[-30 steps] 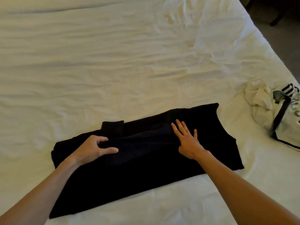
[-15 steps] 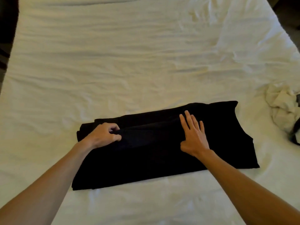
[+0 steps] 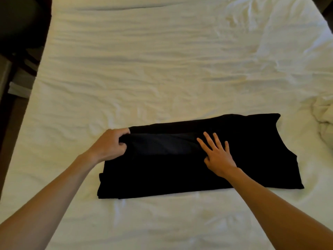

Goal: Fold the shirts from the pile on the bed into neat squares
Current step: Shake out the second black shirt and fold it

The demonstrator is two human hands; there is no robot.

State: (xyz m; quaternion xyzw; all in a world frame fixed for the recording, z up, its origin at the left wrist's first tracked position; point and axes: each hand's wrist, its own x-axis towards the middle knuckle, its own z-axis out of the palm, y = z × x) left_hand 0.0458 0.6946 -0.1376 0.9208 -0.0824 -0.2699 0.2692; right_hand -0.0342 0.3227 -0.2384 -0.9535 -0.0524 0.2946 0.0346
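Head view
Shirt (image 3: 198, 170): black, on bed (image 3: 144, 78) at 6 o'clock; long axis 9-to-3.
Left hand (image 3: 110, 145): grasping shirt's 9 o'clock end; nearer for folding toward 3.
Right hand (image 3: 218, 156): flat, fingers straight, pressing mid-shirt.

A plain black shirt (image 3: 198, 163) lies on a creased white bedsheet (image 3: 144, 69).

One black shirt (image 3: 180, 170), two hands (image 3: 110, 145).
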